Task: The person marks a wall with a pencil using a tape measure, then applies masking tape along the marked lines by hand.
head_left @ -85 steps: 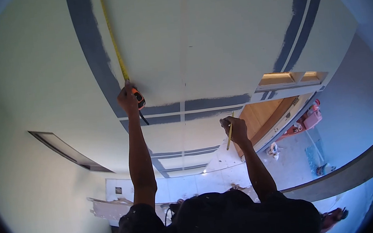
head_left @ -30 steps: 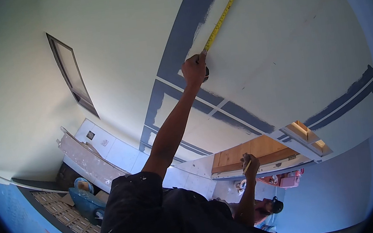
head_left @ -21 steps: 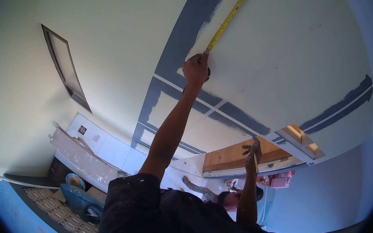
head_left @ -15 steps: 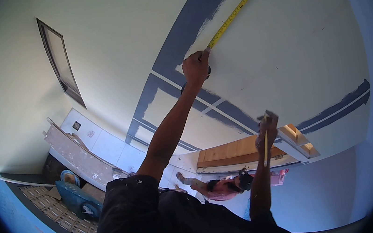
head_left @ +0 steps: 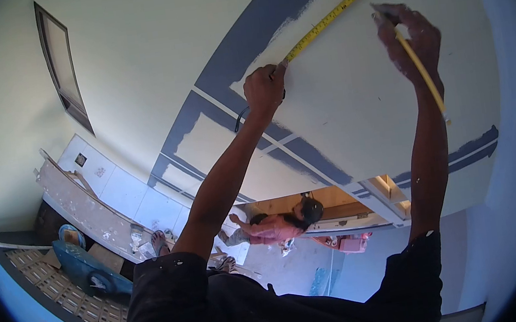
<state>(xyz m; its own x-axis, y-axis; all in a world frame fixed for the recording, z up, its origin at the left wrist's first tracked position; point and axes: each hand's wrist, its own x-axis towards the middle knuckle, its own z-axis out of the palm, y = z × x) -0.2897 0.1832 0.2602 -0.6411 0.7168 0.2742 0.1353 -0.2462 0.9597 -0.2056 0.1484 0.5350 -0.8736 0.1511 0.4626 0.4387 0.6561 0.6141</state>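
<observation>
My left hand [head_left: 266,91] is closed around a tape measure and presses near the corner of a grey painted band [head_left: 243,49]. From its fingers the yellow tape blade [head_left: 345,5] stretches up and right across the cream wall [head_left: 349,64]. The case is mostly hidden by the hand, and a dark strap loop hangs beside the wrist. My right hand [head_left: 413,43] is raised below the blade, apart from it, its fingers closed around a thin yellow pencil [head_left: 422,68]. The pencil's back end points down past the wrist; its tip is hard to make out.
Below, a person in a pink shirt [head_left: 273,227] is near a wooden-lined opening [head_left: 336,211]. A paint-spotted plank [head_left: 83,194] is at lower left, beside a blue object [head_left: 86,265] and vent blocks [head_left: 59,285]. A framed window [head_left: 62,66] is at upper left.
My right hand has risen with the pencil from low beside the opening to near the tape blade. The left hand stays at the grey corner. The person below has shifted and raised an arm.
</observation>
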